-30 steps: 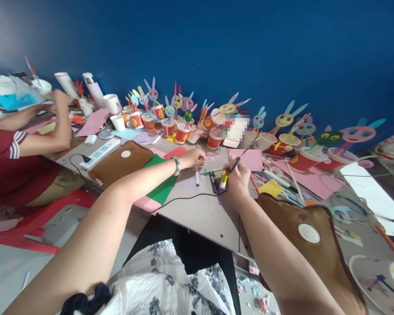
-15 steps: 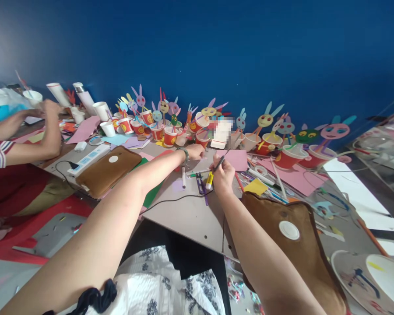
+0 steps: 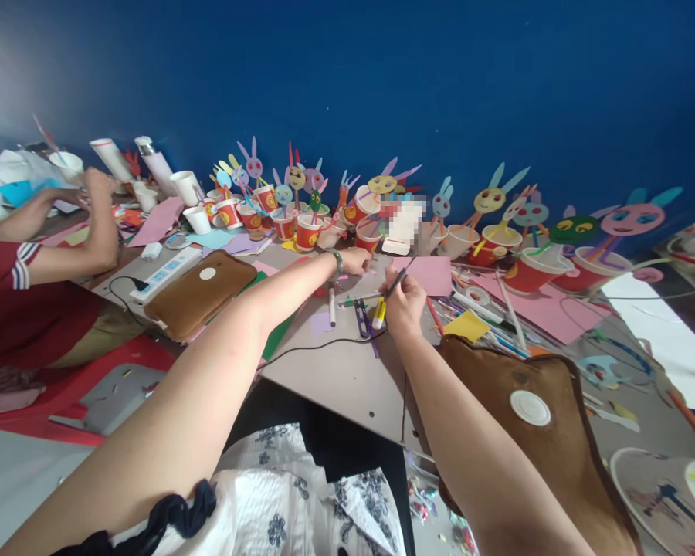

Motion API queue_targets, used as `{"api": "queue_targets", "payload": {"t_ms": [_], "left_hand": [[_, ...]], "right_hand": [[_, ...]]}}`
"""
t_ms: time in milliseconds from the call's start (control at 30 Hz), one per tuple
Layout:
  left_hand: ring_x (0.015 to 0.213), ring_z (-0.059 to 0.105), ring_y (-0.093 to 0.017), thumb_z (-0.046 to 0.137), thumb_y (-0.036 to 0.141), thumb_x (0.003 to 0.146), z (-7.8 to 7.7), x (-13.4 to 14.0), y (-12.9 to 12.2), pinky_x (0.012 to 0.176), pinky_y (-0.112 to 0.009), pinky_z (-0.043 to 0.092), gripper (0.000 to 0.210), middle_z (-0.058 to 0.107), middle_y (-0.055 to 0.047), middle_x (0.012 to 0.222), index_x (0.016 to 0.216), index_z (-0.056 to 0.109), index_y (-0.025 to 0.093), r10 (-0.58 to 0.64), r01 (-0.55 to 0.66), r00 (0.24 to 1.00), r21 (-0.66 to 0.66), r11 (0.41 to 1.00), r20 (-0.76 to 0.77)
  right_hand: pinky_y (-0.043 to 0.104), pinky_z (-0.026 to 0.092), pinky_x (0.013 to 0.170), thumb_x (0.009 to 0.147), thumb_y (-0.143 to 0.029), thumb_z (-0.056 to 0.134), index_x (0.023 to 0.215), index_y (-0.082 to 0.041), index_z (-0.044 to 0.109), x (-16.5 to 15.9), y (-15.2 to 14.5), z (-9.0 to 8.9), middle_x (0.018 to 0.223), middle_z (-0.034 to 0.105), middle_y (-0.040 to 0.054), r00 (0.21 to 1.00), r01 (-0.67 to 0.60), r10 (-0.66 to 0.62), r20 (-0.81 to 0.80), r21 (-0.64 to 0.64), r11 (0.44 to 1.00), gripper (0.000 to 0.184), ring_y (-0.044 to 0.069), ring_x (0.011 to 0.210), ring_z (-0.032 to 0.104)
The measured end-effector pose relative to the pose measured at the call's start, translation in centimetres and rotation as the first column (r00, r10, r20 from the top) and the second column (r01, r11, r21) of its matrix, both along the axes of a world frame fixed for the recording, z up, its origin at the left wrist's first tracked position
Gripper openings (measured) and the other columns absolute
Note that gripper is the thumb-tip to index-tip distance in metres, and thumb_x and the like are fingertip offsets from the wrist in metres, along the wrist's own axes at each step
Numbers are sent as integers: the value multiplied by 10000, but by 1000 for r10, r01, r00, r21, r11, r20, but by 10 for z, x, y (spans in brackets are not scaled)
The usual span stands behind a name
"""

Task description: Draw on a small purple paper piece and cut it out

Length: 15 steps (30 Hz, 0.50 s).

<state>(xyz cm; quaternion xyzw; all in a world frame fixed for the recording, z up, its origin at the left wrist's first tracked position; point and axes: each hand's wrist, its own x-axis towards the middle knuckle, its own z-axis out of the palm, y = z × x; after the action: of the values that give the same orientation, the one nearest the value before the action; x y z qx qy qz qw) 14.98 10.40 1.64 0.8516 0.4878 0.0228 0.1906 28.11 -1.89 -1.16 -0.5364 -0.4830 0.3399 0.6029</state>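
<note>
My left hand [image 3: 354, 261] reaches to the tabletop just in front of a red paper cup [image 3: 369, 234]. Its fingers point down and are bent together; anything between them is too small to make out. Beside it, my right hand [image 3: 404, 301] grips a slim dark pen-like tool [image 3: 394, 283] that slants up and away, its exact kind unclear. Left of the right hand lie a yellow-and-white glue stick [image 3: 379, 313], dark-handled thread snips [image 3: 361, 318] and a whitish marker [image 3: 332, 307]. Pink paper [image 3: 432, 276] lies just behind the right hand.
Paper cups with rabbit-faced figures [image 3: 490, 201] line the blue wall. A pixelated phone-like object [image 3: 398, 243] leans among them. Brown pouches [image 3: 498, 386] lie on both sides, with a power strip [image 3: 167, 272] and a black cable [image 3: 318, 349]. At left sits another person [image 3: 40, 309].
The view has shifted slightly, so most things sit farther right or left of before. Both hands stay close together over the same spot, the right still holding the dark tool.
</note>
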Motion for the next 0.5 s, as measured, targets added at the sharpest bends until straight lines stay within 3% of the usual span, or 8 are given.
{"api": "queue_targets", "payload": {"t_ms": [500], "left_hand": [[850,619,-219,657,147,725,-3,-5,-7,772,-296,450,101,699,-115,928,810,695,109,-43,41,998,54,998,46]], "right_hand": [[264,365,537,805,-617,617,609,-206,535,0,-1,1,577,542,-11,999,0,-2,40,31,1000,463,128,558,448]]}}
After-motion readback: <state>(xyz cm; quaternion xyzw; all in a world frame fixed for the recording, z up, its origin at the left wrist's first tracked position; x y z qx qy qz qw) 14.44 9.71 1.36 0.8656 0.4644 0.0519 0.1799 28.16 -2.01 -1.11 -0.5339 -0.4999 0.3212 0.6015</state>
